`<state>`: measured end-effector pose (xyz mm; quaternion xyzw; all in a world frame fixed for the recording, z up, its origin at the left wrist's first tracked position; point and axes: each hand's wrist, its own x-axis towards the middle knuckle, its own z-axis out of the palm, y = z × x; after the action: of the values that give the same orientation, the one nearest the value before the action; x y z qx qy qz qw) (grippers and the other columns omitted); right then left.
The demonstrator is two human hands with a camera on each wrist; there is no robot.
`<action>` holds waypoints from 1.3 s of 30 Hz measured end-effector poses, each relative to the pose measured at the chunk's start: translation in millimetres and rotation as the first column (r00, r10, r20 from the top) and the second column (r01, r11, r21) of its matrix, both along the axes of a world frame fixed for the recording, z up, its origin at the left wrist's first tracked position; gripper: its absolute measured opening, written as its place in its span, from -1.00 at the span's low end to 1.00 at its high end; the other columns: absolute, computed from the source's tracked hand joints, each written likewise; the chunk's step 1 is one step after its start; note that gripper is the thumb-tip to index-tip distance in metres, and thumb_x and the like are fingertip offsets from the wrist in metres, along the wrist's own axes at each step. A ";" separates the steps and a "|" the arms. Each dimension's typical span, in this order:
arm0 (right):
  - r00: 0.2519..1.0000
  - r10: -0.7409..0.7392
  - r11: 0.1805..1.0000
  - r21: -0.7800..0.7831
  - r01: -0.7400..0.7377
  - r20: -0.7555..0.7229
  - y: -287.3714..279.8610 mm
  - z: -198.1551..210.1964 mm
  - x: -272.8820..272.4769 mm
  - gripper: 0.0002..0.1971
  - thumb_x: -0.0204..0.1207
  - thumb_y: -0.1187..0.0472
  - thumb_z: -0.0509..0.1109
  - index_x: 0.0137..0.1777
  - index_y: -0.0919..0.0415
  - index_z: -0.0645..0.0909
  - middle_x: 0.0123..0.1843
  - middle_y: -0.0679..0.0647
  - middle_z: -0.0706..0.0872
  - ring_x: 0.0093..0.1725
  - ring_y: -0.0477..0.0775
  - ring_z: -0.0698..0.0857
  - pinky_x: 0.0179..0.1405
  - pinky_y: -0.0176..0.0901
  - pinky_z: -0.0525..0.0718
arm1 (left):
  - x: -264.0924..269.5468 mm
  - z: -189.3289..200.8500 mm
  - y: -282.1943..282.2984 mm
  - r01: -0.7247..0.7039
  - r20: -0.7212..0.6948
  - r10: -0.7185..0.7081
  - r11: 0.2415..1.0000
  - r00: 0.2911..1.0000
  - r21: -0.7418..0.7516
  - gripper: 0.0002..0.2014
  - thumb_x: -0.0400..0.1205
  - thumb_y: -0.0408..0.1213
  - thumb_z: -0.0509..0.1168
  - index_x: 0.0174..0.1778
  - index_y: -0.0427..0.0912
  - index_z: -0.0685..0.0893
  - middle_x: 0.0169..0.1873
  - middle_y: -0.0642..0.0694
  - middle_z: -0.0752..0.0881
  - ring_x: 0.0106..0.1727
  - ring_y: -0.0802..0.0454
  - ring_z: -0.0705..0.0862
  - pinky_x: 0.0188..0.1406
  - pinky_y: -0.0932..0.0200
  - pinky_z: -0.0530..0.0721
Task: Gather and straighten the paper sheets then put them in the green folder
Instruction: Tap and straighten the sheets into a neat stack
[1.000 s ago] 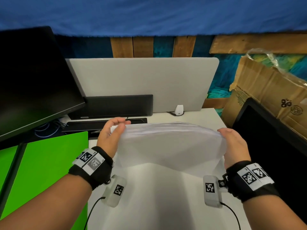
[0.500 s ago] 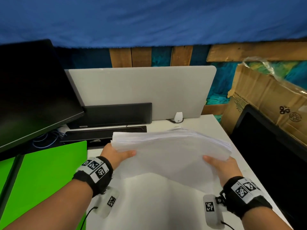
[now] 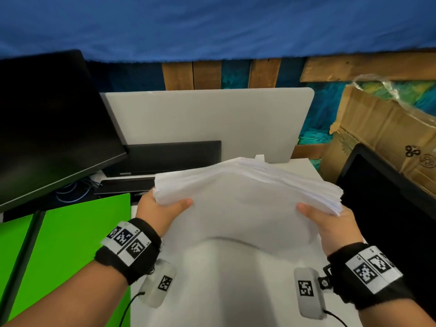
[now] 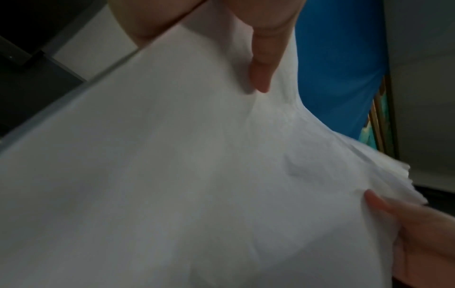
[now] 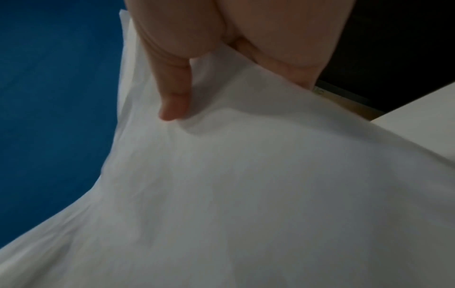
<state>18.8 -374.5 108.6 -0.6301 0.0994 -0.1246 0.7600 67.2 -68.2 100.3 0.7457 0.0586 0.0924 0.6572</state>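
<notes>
Paper stack is off the bench, carried between both hands, long axis running hand to hand, i.e. across the body. Left hand grips the stack's left edge, thumb curled over the top sheet, fingers under and out of sight. Right hand grips the right edge the same way, thumb on top near the corner. Wrist views agree: a finger of each hand presses into the sheet face, paper wrinkling at the contact. The middle sags between the hands and the near edge droops toward the body. Edges are not flush; at the right-hand end the sheets fan out in visible steps, so I'd call straightening unfinished. Green folder lies flat on the bench, to the left of the left hand and lower, partly under a black monitor and crossed by that monitor's dark stand. The left hand is clearly the nearer one; the right hand is well apart from the folder, on the far side of the stack. I can't tell from here whether the folder is open or closed, nor which edge is its spine. Judgement: the next move probably goes leftward and down, left edge of the stack leading, maybe after another tap on the bench to square the edges. Risk is the loose fanned end slipping as the stack tilts.
</notes>
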 end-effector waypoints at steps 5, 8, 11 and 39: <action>0.999 -0.025 0.999 -0.028 0.026 0.042 2.9 5.5 -2.3 -0.84 0.28 0.17 0.49 -0.14 0.07 0.67 -0.24 -0.06 0.81 -0.23 -0.12 0.75 -0.36 -0.41 0.68 | -1.6 5.3 -0.5 0.051 0.147 -0.048 0.999 0.988 -0.016 -0.63 0.24 -0.34 0.57 -0.21 0.14 0.61 -0.18 0.04 0.71 -0.22 0.37 0.68 -0.16 0.47 0.61; 0.998 -0.069 0.989 -0.128 0.068 -0.006 2.7 1.0 2.8 -0.87 0.54 0.26 0.32 -0.19 0.05 0.63 -0.17 -0.07 0.67 -0.15 -0.11 0.61 -0.23 -0.36 0.57 | -1.5 6.8 -6.0 0.013 0.155 -0.010 1.000 0.988 -0.022 -0.85 0.27 -0.01 0.39 -0.27 0.24 0.62 -0.07 -0.05 0.75 0.01 0.13 0.65 0.13 0.23 0.54; 0.988 -0.142 0.983 -0.124 0.134 -0.060 3.6 2.3 8.7 -0.83 0.56 0.21 0.31 -0.24 0.01 0.63 -0.19 -0.10 0.65 -0.16 -0.14 0.58 -0.22 -0.31 0.50 | 5.3 4.0 -7.4 -0.041 0.100 0.039 0.999 0.994 0.013 -0.82 0.46 -0.21 0.37 -0.33 0.23 0.66 0.00 -0.04 0.76 0.12 0.03 0.66 0.31 0.02 0.54; 0.976 -0.079 0.997 -0.037 0.073 -0.201 -3.9 -33.5 23.7 -0.50 0.07 0.16 0.69 0.06 0.21 0.72 -0.26 0.07 0.84 -0.12 0.24 0.79 -0.18 -0.06 0.70 | 20.8 -27.2 2.5 0.101 -0.048 -0.096 0.988 0.994 0.118 -0.31 0.17 -0.34 0.60 0.14 0.11 0.46 0.02 -0.01 0.65 -0.03 0.14 0.66 0.05 0.24 0.62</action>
<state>42.5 -378.4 75.1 -0.6464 0.1983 -0.0905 0.7312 88.0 -65.7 73.1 0.7876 0.0297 0.0474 0.6136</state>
